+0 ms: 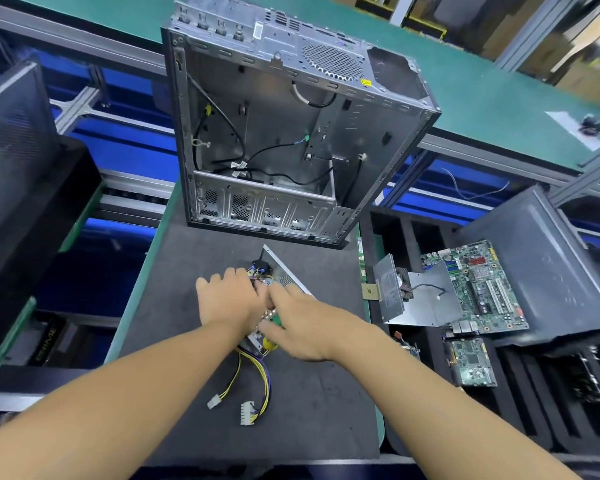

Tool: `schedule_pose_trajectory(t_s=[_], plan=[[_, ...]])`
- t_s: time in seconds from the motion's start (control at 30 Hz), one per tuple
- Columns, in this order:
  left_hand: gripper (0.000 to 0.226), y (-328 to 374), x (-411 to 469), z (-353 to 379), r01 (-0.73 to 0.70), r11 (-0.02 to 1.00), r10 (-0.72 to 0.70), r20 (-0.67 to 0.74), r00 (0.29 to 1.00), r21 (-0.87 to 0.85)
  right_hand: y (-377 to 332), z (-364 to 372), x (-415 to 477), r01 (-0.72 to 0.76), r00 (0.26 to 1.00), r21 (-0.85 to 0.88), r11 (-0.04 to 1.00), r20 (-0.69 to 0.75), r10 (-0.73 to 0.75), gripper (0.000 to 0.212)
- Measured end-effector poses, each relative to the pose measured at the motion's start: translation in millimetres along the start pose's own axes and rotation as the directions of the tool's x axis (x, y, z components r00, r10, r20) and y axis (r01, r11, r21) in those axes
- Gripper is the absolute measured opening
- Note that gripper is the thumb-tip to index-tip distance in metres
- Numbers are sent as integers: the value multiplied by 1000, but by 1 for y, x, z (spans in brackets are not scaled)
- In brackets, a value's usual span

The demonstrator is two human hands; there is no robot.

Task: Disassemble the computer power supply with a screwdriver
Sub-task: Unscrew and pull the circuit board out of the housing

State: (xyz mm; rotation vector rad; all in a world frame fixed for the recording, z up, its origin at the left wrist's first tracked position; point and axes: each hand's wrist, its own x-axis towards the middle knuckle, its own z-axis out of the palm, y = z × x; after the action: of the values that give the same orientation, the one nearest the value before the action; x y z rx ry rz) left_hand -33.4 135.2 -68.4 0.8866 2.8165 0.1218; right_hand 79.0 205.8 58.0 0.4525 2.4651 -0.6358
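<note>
The opened power supply [257, 336] lies on the dark mat [312, 403], mostly hidden under both hands. Its perforated metal cover [286, 277] stands tilted behind them, next to a black socket [261, 264]. My left hand [229, 297] curls over the inner parts from the left and grips the unit. From the right, my right hand [303, 325] reaches over it. A green and yellow piece, seemingly the screwdriver [277, 321] handle, shows under that hand's thumb and palm. Yellow and purple cables [262, 375] trail toward me and end in white connectors [247, 413].
An empty grey computer case [278, 133] stands open at the mat's far end. Bins on the right hold a motherboard [478, 285], a metal plate with a fan [420, 299], a smaller board [470, 362] and a dark side panel [541, 261]. Dark cases sit at the left [18, 161].
</note>
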Motion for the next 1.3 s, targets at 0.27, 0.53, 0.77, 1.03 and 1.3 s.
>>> schedule_pose_trajectory(t_s=[0.27, 0.53, 0.77, 1.03, 1.3], plan=[[41, 2, 3, 7, 26, 1000, -26, -30, 999, 1, 4, -2, 1, 14, 1000, -37, 999, -26, -15, 23], [38, 2, 3, 7, 31, 999, -31, -38, 999, -6, 0, 0, -8, -17, 1000, -34, 999, 17, 17, 27], [40, 3, 5, 11, 45, 999, -45, -44, 998, 10, 10, 3, -7, -95, 988, -110, 989, -129, 81, 32], [37, 4, 6, 13, 52, 999, -51, -61, 997, 12, 10, -5, -3, -18, 998, 31, 999, 65, 16, 47], [40, 4, 6, 14, 66, 998, -66, -64, 996, -3, -3, 5, -6, -143, 988, -329, 933, -107, 113, 62]])
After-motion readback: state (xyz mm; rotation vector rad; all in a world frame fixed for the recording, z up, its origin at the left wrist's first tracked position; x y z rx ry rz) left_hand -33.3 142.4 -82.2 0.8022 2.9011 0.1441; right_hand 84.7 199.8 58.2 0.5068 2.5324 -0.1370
